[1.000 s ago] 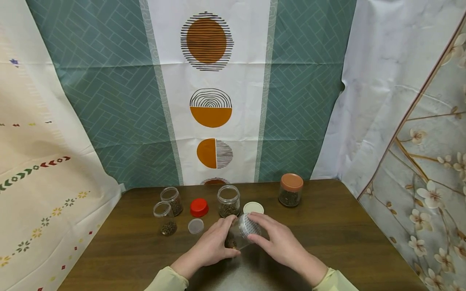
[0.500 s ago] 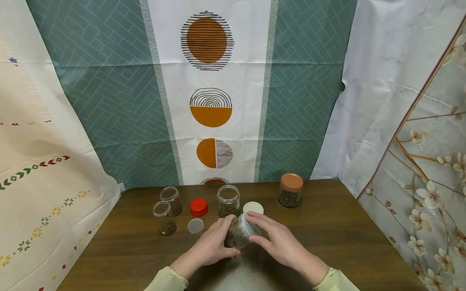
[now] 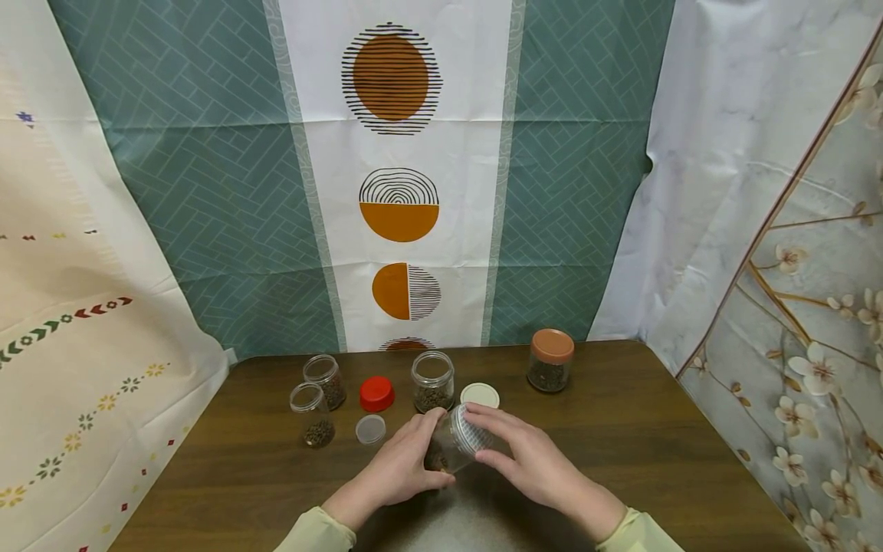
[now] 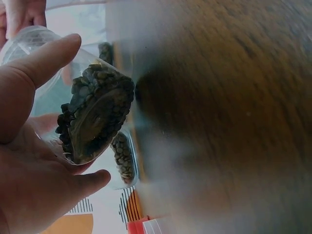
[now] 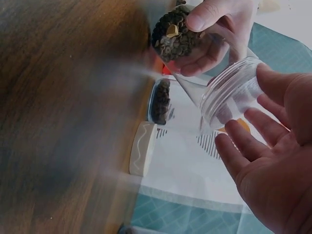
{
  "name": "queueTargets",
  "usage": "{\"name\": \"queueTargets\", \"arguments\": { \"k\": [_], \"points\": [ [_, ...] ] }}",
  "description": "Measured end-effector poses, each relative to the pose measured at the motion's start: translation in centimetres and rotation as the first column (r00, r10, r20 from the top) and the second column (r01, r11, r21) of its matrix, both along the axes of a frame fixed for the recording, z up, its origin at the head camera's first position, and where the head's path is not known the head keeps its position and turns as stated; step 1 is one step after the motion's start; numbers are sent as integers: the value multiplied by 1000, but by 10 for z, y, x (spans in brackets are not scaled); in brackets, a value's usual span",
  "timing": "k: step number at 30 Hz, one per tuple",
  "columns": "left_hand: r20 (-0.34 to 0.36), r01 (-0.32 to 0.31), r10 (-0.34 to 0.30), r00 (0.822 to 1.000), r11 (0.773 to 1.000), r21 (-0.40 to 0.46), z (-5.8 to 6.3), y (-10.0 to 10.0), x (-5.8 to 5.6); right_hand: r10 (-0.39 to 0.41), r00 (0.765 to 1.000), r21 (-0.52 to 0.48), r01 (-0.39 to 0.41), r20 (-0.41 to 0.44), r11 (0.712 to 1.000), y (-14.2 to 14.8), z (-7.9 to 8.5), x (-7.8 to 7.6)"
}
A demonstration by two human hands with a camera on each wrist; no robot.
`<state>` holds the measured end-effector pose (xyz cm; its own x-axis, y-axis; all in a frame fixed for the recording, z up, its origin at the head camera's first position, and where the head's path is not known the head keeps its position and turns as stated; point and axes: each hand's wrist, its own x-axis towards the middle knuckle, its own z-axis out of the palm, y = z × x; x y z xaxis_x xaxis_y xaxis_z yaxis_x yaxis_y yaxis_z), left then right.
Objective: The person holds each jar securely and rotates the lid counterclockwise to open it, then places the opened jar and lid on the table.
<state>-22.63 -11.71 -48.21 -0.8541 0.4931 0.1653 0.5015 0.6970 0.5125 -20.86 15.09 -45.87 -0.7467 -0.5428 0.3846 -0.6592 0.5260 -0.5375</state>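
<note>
A clear jar (image 3: 441, 451) part filled with dark pebble-like pieces lies tilted above the table, its mouth end up toward the right. My left hand (image 3: 403, 464) grips its lower body, thumb on the near side and fingers on the far side. In the left wrist view the dark pieces (image 4: 97, 107) bank up against the jar's base. At the mouth end is a clear, ridged lid or rim (image 5: 231, 92); which of the two cannot be told. My right hand (image 3: 527, 460) holds this end between thumb and fingers.
Two open jars (image 3: 317, 429) (image 3: 334, 387) stand at the left, near a red lid (image 3: 377, 393) and a small translucent disc (image 3: 371, 429). Behind my hands are another open jar (image 3: 433, 395) and a cream lid (image 3: 480, 395). An orange-lidded jar (image 3: 550, 368) stands back right.
My right thumb has shifted slightly to the right and down along the jar's mouth end. The mouth end has tipped a little. My left hand keeps its place.
</note>
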Motion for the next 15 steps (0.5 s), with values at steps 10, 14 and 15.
{"name": "queueTargets", "arguments": {
  "k": [10,14,15],
  "points": [
    [-6,5,-5,1000,1000,-4,1,1,1,-135,991,-12,135,23,991,-5,-1,1],
    [-5,2,-2,1000,1000,-14,1,1,0,-172,984,-2,172,55,985,-7,-2,1],
    [-7,2,-2,1000,1000,-15,1,1,0,-176,983,-1,176,57,984,-7,-2,1]
  ]
}}
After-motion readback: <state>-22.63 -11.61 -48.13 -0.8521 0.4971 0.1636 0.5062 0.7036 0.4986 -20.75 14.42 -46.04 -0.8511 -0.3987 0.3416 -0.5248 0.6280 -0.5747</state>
